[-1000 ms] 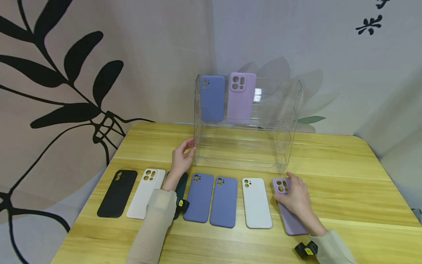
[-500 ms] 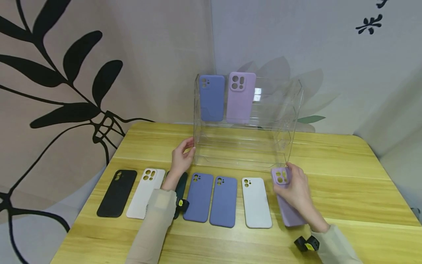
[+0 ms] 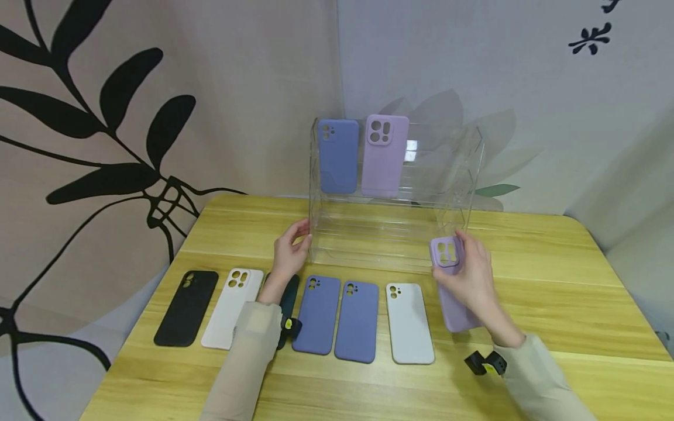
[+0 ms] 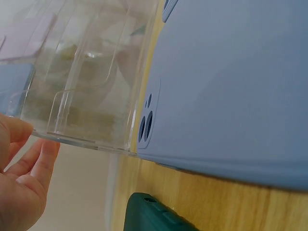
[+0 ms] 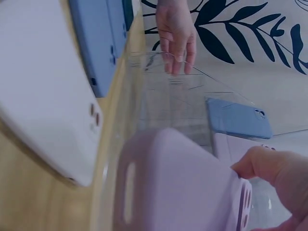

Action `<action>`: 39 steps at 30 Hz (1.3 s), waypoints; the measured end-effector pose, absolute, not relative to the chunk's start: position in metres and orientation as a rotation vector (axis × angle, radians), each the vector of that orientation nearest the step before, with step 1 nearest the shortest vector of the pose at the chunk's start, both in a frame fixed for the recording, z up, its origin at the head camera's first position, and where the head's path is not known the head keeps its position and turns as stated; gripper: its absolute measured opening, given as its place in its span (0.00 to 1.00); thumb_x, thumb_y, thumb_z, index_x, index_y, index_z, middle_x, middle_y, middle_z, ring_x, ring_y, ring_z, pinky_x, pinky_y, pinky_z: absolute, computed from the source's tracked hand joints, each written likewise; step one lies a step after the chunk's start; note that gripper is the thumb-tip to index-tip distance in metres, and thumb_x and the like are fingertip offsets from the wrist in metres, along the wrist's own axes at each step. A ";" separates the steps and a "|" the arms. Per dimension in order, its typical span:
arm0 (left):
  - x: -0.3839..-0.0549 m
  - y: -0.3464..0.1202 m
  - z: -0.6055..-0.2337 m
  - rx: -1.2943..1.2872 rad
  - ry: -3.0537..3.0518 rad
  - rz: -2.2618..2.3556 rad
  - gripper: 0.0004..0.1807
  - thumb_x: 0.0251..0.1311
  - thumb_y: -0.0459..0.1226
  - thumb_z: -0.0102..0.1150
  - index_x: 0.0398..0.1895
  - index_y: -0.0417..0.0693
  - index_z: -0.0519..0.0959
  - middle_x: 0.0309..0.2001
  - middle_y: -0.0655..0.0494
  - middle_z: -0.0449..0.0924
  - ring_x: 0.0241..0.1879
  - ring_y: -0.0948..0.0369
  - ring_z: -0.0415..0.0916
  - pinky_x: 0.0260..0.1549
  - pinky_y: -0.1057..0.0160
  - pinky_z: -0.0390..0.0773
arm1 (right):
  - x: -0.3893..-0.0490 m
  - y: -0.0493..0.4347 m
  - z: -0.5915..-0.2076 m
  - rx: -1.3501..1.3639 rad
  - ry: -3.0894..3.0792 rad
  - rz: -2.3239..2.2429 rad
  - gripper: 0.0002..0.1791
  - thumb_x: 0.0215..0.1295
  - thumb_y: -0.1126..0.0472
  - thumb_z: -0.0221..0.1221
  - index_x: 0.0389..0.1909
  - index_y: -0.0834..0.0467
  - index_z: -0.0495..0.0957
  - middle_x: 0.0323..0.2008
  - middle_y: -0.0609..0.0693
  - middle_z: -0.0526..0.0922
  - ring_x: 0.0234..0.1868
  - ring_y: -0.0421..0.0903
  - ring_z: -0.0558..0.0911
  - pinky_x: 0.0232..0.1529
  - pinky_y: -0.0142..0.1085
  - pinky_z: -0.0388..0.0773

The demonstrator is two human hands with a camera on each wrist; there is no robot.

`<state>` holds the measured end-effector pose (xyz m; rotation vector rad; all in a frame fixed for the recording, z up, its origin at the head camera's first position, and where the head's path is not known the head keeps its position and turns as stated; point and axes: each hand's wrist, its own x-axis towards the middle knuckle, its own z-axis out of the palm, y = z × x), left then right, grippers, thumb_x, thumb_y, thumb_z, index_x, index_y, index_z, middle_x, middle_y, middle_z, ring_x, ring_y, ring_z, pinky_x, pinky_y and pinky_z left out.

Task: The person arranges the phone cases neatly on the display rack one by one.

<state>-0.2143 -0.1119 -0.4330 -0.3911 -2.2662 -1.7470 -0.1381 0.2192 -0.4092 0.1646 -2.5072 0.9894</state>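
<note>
Head view: grips a lilac phone case (image 3: 454, 309) in the right hand (image 3: 473, 275), by the front right corner of the clear stand (image 3: 379, 251), with the thumb along the case's left edge. Rests the left hand (image 3: 288, 251) against the stand's left side, with fingertips touching, unclenched. In the stand's upper tier, leaning: a matte blue case (image 3: 339, 158) and a pinkish case (image 3: 384, 161). In front of the stand, on the wood-grained table (image 3: 553, 280), left to right: a black case (image 3: 186, 309), a white case (image 3: 226, 316), a dark green case (image 3: 288, 298) partly behind the left sleeve (image 3: 237, 356), two blue-violet cases (image 3: 356, 323) and a pale case (image 3: 411, 324), all round-cornered.

Left wrist view: touches the stand's thin, transparent plastic edge with loosely extended fingers.

Right wrist view: clasps the lilac phone case, smooth and slotted along its rim, near its camera cutouts, tilted before the stand.
</note>
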 end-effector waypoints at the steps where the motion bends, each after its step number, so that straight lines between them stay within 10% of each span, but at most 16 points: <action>1: -0.214 -0.112 -0.433 -0.395 -2.264 -1.748 0.18 0.58 0.19 0.51 0.53 0.22 0.70 0.47 0.27 0.74 0.49 0.39 0.73 0.45 0.48 0.77 | -0.141 0.219 -0.407 0.176 -2.492 0.989 0.44 0.36 0.67 0.67 0.59 0.75 0.61 0.51 0.73 0.69 0.48 0.65 0.67 0.50 0.55 0.59; 39: -0.215 -0.111 -0.436 -0.418 -2.233 -1.740 0.18 0.57 0.18 0.51 0.52 0.20 0.69 0.46 0.26 0.73 0.48 0.36 0.73 0.43 0.48 0.78 | -0.241 0.180 -0.310 0.261 -2.032 1.006 0.40 0.41 0.62 0.67 0.58 0.69 0.64 0.58 0.63 0.65 0.61 0.50 0.62 0.64 0.36 0.57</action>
